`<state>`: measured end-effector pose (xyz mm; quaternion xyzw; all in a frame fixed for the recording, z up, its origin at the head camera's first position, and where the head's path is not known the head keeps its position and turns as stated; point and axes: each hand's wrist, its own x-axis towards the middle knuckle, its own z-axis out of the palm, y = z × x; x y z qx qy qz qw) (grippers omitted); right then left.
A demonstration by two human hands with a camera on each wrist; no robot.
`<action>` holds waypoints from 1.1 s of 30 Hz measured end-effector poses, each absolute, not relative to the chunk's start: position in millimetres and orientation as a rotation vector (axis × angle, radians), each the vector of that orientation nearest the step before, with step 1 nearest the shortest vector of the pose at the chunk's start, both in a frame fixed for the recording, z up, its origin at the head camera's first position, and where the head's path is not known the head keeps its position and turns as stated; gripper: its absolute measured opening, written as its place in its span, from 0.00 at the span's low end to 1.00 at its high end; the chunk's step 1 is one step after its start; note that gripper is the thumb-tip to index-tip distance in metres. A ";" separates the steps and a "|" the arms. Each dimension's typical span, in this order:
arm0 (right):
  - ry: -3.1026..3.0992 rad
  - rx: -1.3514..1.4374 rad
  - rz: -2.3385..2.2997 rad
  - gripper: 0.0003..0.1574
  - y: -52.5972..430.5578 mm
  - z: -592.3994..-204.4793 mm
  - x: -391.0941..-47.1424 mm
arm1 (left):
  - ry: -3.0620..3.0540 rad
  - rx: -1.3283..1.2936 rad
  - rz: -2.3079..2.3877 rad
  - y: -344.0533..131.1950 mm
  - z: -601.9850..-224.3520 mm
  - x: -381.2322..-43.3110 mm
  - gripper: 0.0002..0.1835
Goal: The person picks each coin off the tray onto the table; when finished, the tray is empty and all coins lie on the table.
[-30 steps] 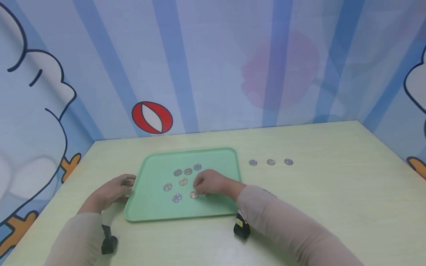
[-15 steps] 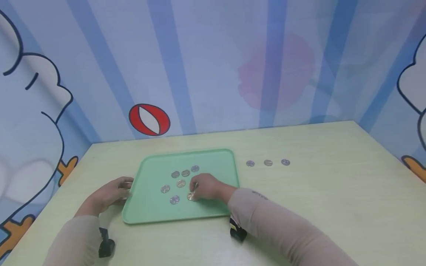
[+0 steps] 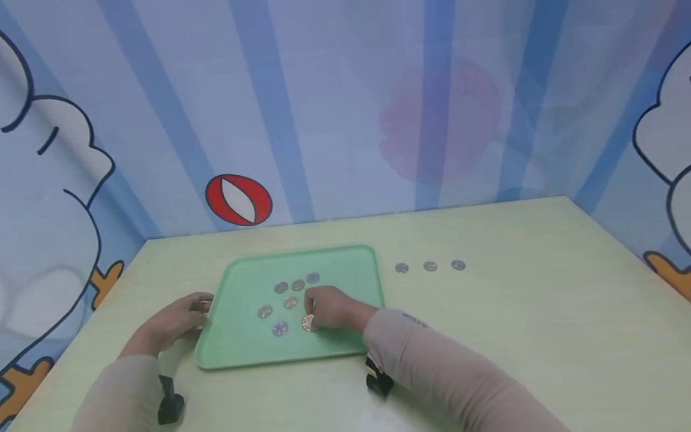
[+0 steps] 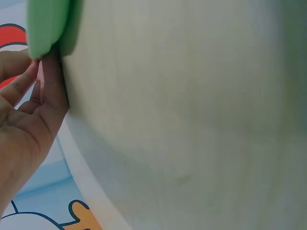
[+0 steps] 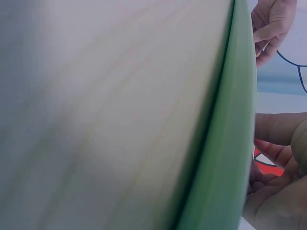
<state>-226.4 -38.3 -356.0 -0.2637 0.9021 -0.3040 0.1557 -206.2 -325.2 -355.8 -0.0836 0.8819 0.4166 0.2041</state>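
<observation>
Starting at the far left, with clock directions taken around the tray's middle: the left hand is at 9 o'clock, fingers loosely bent, fingertips and thumb right at the rim of the green tray. Whether they pinch that rim or merely touch it, I can't tell. Beyond that hand the table soon runs out, so room is tight there.

Inside the tray, seven coins, scattered: six from 8 round to 1 o'clock, and a seventh coin at 4 o'clock, right under the action! The right hand is on it, fingers curled, tips at its right side; the tray's wall hides the contact from the right wrist camera, so a true pinch can't be confirmed.

Out past the rim, between 2 and 3 o'clock, three coins lie apart in a tidy row. Part-way, I'd judge: three lined up outside, seven in loose order within.

Room now: the patterned wall closes off 12 o'clock, the right sleeve crosses the rim at 4, and the widest stretch of tabletop opens around 3.
</observation>
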 end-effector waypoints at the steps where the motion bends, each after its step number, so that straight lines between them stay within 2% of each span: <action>1: 2.580 -0.744 -0.884 0.11 -37.9 -355.6 -226.9 | 2.462 -0.236 1.156 -325.0 -355.5 -207.0 0.31; 10: 2.476 -0.583 -1.114 0.06 -34.7 -361.7 -228.9 | 2.455 -0.245 1.151 -325.5 -358.0 -207.1 0.32; 33: 2.244 -0.538 -1.374 0.03 -2.4 -346.9 -230.4 | 2.494 -0.216 1.084 -327.1 -356.8 -206.1 0.30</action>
